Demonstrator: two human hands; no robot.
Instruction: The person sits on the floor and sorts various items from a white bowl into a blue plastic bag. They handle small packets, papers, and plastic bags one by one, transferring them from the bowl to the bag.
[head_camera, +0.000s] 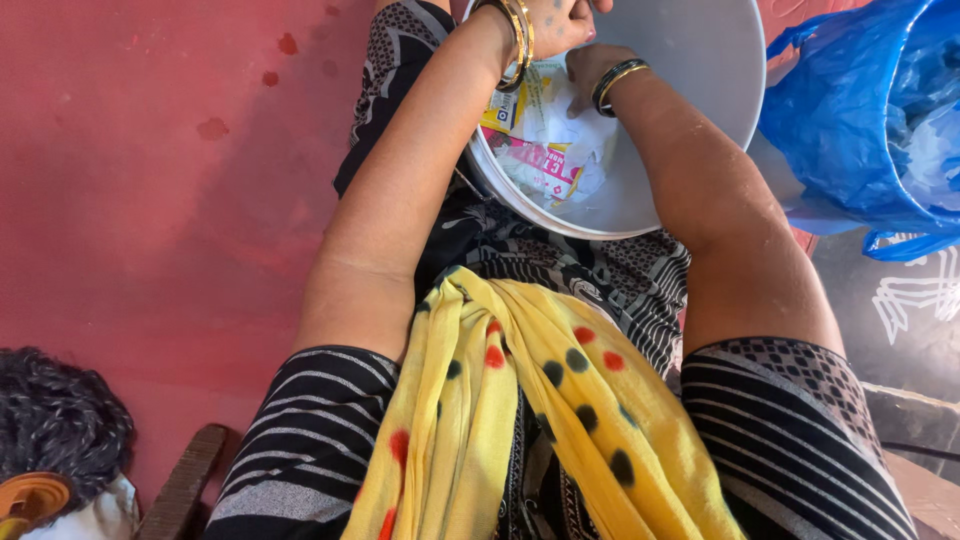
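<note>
Head view: both hands reach into a white tub (700, 120) on the lap. Left hand (560, 22) and right hand (592, 68) seem to clutch paper scraps (545, 140) inside. Blue bag (870, 120) sits beside.

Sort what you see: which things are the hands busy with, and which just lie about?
In hand:
left hand
right hand
white bucket
paper scraps and wrappers

Lying about:
blue plastic bag
yellow spotted scarf
dark woolly bundle
</note>
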